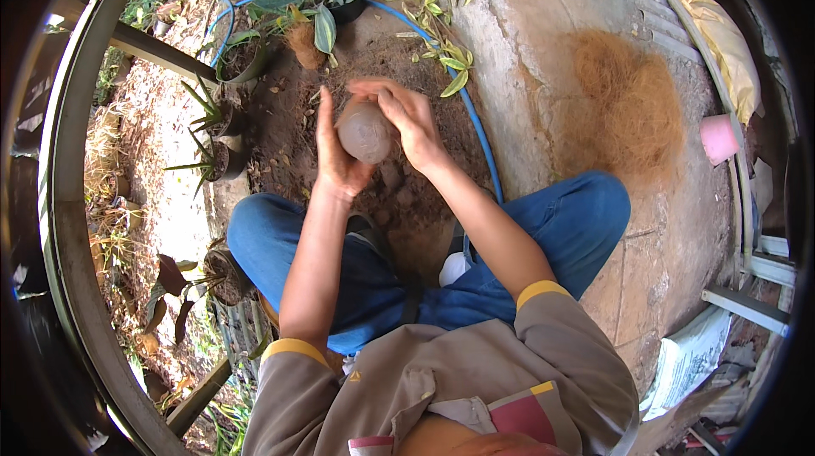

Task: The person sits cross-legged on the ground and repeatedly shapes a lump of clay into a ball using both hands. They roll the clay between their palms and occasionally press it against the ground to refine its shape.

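Note:
Between my two hands is a rounded grey-brown ball (pixel 366 133) with a smooth, faintly marked surface; it looks like packed earth, though I cannot be sure. My left hand (pixel 336 150) cups its left and near side, with the thumb or a finger stretched away from me. Over the far right side curls my right hand (pixel 409 121), its fingers bent and partly smeared by motion. Dark loose soil (pixel 450 137) lies on the ground below the ball. Just beyond my hands sits a small clump of brown fibre (pixel 304 44).
A blue hose (pixel 480 133) curves around the soil. Leafy cuttings (pixel 454 74) lie along it. Potted plants (pixel 227 159) line the left side, near a metal railing (pixel 64 167). At right are a brown fibre heap (pixel 632 108) and a pink pot (pixel 720 138).

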Motion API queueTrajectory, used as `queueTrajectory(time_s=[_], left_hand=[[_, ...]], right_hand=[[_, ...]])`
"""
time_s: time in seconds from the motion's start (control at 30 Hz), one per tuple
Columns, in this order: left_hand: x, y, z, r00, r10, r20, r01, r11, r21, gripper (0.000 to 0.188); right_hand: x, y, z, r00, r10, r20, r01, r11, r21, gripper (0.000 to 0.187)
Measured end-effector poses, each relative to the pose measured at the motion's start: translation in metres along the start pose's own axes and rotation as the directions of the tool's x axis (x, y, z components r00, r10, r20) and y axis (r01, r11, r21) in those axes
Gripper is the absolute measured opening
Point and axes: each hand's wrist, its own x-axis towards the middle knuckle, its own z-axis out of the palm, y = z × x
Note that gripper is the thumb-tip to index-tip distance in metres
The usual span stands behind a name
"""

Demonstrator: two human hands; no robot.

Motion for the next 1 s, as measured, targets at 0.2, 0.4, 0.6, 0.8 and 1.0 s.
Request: queueTrajectory(time_s=[0.2,0.4,0.6,0.8,1.0], left_hand=[[0.012,-0.007,0.013,0.998,-0.012,-0.060,0.013,1.000,0.017,0.068],[0.028,-0.028,-0.007,0.993,-0.102,-0.065,0.076,0.944,-0.322,0.049],[0.028,0.005,-0.020,0.982,0.060,-0.181,-0.120,0.930,-0.346,0.052],[0.022,0.007,-0.023,0.972,0.107,-0.211,-0.168,0.940,-0.296,0.046],[0.031,0.001,-0.030,0.970,0.067,-0.232,-0.162,0.892,-0.421,0.043]], right_hand=[[0.003,0.003,-0.004,0.996,-0.077,-0.034,0.068,0.974,-0.214,0.055],[0.017,0.001,-0.027,0.942,-0.142,-0.305,-0.074,0.795,-0.602,0.063],[-0.029,0.101,-0.140,0.917,0.354,-0.185,-0.312,0.345,-0.886,0.036],[-0.100,0.138,-0.124,0.867,0.487,-0.104,-0.014,-0.184,-0.983,0.053],[-0.094,0.123,-0.131,0.767,0.580,-0.274,-0.272,-0.093,-0.958,0.058]])
